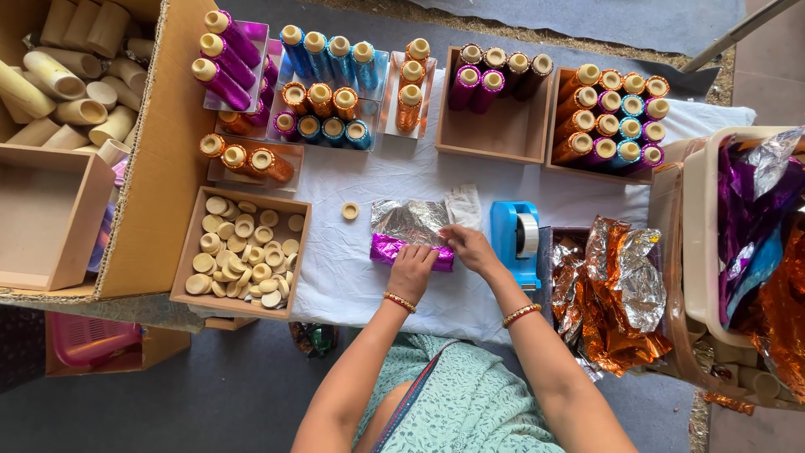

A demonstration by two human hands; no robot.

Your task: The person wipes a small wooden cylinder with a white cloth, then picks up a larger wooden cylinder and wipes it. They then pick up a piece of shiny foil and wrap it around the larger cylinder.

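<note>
- At the desk's left edge, a cardboard tray of cream caps sits just beside the working gap.
- One loose cap lies on bare white cloth.
- Left hand presses, fingers curled, on a purple foil tube, near the desk's front edge.
- Right hand pinches the silver foil sheet at the tube's right end.
- Blue tape dispenser stands just beside the right hand.
- Crumpled orange foil crowds the right edge.

We cannot see the middle of the purple foil-wrapped roll under our left hand, and the picture's left edge cuts off the cardboard box of bare tubes.
</note>
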